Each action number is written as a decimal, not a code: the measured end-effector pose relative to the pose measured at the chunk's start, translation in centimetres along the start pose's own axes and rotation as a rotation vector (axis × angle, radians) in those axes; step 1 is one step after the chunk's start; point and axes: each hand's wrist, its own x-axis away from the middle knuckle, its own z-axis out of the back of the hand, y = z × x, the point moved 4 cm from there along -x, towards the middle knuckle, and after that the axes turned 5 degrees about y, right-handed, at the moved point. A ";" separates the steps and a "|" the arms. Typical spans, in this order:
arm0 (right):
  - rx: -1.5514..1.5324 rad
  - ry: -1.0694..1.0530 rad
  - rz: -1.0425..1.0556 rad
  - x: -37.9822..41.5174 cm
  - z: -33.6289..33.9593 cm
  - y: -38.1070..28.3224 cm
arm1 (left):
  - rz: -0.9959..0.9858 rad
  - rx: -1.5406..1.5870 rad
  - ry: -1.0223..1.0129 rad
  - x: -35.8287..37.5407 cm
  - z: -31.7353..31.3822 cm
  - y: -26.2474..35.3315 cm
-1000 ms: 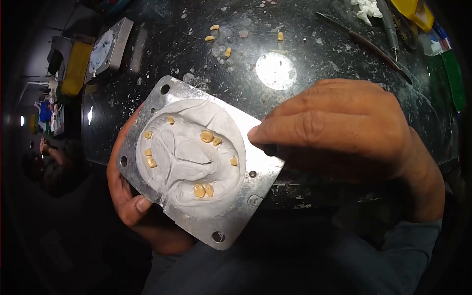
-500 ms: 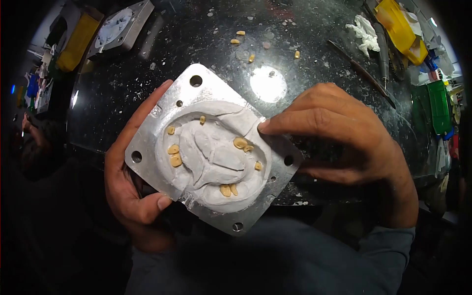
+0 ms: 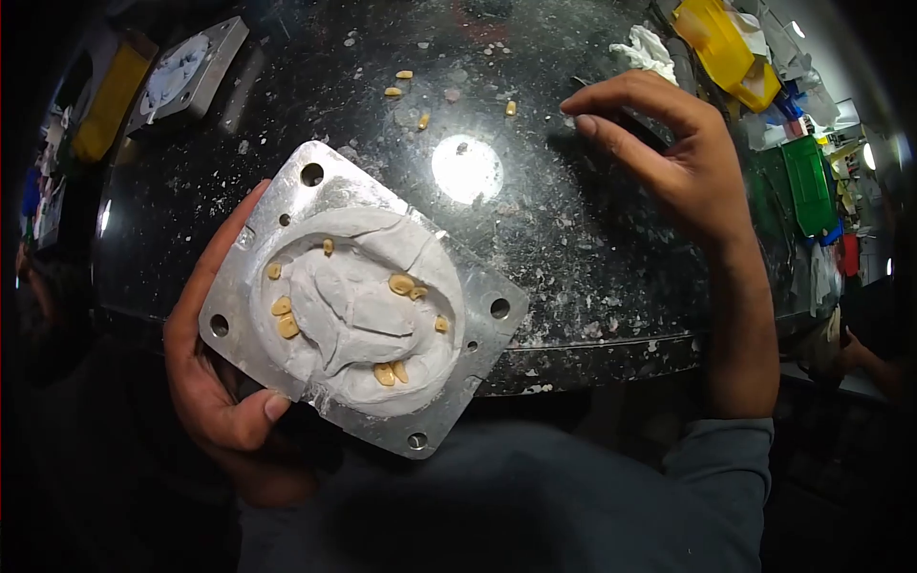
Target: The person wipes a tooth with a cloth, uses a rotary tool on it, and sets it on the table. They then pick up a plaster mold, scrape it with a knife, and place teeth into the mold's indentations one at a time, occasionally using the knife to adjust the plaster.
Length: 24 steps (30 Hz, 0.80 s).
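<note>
Left hand: the left hand (image 3: 224,382) grips a square metal plate (image 3: 315,191) from beneath, thumb pressed on its lower left edge, fingers wrapped up along the far side.
Plate: held tilted over the near edge of the dark table (image 3: 573,239), part of it hanging off toward the person's lap.
Plaster: a white plaster mould (image 3: 358,315) fills the plate's middle, touching the metal all round.
Teeth in mould: small yellow teeth (image 3: 401,284) sit bedded in the plaster in a rough ring, some in pairs.
Right hand: the right hand (image 3: 683,158) hovers over the table's far right side, well apart from the plate, fingers bent, forefinger and thumb apart, nothing seen between them.
Loose teeth: a few loose teeth (image 3: 404,74) lie on the table beyond the plate, just left of the right hand's fingertips.
Around: a second plate (image 3: 181,76) with plaster rests at far left; a yellow box (image 3: 716,43) and white tissue (image 3: 645,48) sit at far right.
</note>
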 end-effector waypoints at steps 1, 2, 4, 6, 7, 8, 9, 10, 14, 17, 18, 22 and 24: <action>0.005 0.004 -0.001 0.0 -0.1 0.1 | -0.014 -0.009 -0.013 -0.1 0.1 -0.1; 0.009 0.008 -0.002 -0.1 -0.1 0.2 | -0.027 -0.018 -0.025 -0.1 0.2 -0.1; 0.012 0.004 -0.013 -0.1 -0.1 0.4 | -0.037 -0.021 -0.036 0.0 0.3 -0.1; 0.002 0.009 -0.053 -0.1 -0.1 0.6 | -0.028 -0.028 -0.048 0.0 0.3 -0.2; 0.004 0.010 -0.054 0.0 -0.1 0.8 | -0.028 -0.026 -0.050 0.1 0.3 -0.3; 0.006 0.008 -0.048 0.0 -0.2 0.9 | -0.042 -0.032 -0.035 0.2 0.4 -0.4; 0.007 0.007 -0.041 0.0 -0.3 1.0 | -0.056 -0.039 -0.019 0.2 0.4 -0.4; 0.006 0.006 -0.039 0.0 -0.3 0.9 | -0.056 -0.039 -0.017 0.2 0.4 -0.4; 0.031 -0.014 -0.027 0.0 -0.5 0.8 | -0.060 -0.034 -0.022 0.0 0.3 -0.3; 0.097 -0.009 0.020 -0.4 -0.4 0.7 | -0.061 -0.031 -0.036 -0.1 0.3 -0.3; 0.138 -0.005 0.037 -0.7 -0.4 0.7 | -0.056 -0.028 -0.052 -0.2 0.3 -0.3; 0.197 -0.042 0.118 -2.1 -0.8 1.7 | -0.079 0.011 -0.085 -0.3 0.5 -0.4; 0.142 -0.080 0.069 -2.6 -1.4 2.0 | -0.096 0.010 -0.105 -0.3 0.5 -0.4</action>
